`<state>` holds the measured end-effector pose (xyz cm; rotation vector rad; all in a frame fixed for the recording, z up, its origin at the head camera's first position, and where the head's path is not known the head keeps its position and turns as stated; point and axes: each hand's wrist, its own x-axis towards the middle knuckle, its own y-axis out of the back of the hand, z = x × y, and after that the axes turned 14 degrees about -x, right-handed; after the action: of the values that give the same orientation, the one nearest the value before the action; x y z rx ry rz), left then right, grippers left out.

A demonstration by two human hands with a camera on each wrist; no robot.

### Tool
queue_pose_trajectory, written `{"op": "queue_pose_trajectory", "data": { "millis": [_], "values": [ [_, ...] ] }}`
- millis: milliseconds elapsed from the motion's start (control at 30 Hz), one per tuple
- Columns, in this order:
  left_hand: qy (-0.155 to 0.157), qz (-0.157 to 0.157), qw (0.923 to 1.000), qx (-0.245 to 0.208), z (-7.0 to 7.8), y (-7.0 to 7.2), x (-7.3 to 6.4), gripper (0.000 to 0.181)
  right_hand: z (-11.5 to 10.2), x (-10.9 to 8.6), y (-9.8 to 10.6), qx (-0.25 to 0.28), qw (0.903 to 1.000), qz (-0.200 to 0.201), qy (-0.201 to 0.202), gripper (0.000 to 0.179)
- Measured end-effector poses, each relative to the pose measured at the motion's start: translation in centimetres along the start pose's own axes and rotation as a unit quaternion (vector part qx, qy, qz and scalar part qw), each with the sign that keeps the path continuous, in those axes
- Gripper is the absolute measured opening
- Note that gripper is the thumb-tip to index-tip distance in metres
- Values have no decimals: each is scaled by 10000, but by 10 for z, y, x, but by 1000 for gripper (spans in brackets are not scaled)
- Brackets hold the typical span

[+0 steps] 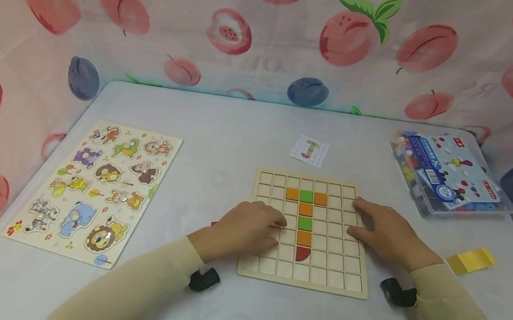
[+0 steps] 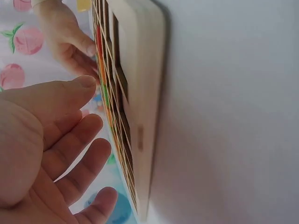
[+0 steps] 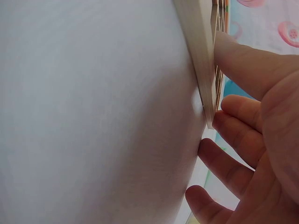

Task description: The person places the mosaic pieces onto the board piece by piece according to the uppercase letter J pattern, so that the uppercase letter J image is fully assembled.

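A square wooden grid board (image 1: 302, 282) lies on the table with orange, green and red pieces set in its cells in a T shape. At its foot sits a red rounded piece (image 1: 303, 254); a green tile (image 1: 306, 196) is in the top row between two orange ones. My left hand (image 1: 247, 227) hovers over the board's left side, fingers loosely bent, nothing between them in the left wrist view. On the opposite side, my right hand (image 1: 388, 233) has thumb and fingertips right at the board's right edge, holding nothing.
Behind the board lies a small pattern card (image 1: 309, 151). An animal puzzle board (image 1: 97, 189) is at left, a clear plastic case (image 1: 455, 175) at back right. A yellow strip (image 1: 471, 261) lies by the right sleeve. A red bit (image 1: 214, 223) peeks out beside the left hand.
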<state>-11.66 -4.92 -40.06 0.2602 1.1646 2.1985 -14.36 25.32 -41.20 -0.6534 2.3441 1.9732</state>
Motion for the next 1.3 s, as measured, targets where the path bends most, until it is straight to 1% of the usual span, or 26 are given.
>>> {"op": "queue_pose_trajectory", "data": {
  "millis": [267, 500, 700, 1000, 1200, 1300],
  "values": [
    [230, 191, 9994, -186, -17, 8, -15, 33, 1, 0, 0, 0, 10000, -22, -41, 73],
    [401, 394, 9982, -224, -31, 13, -27, 34, 0, 0, 0, -8, 10000, -14, -50, 72],
    [584, 507, 9962, -402, -37, 18, -37, 36, 0, 0, 1, 4, 10000, -42, -50, 72],
    [895, 690, 9921, -546, -47, 21, -51, 36, -1, -1, 2, 23, 10000, -11, -30, 71],
    [984, 751, 9913, -450, -52, 25, -59, 35, -1, 0, 0, -22, 10000, 21, -42, 71],
    [1076, 746, 9905, -423, -55, 27, -62, 35, -1, 0, -1, -19, 10000, -4, -60, 71]
  ]
}}
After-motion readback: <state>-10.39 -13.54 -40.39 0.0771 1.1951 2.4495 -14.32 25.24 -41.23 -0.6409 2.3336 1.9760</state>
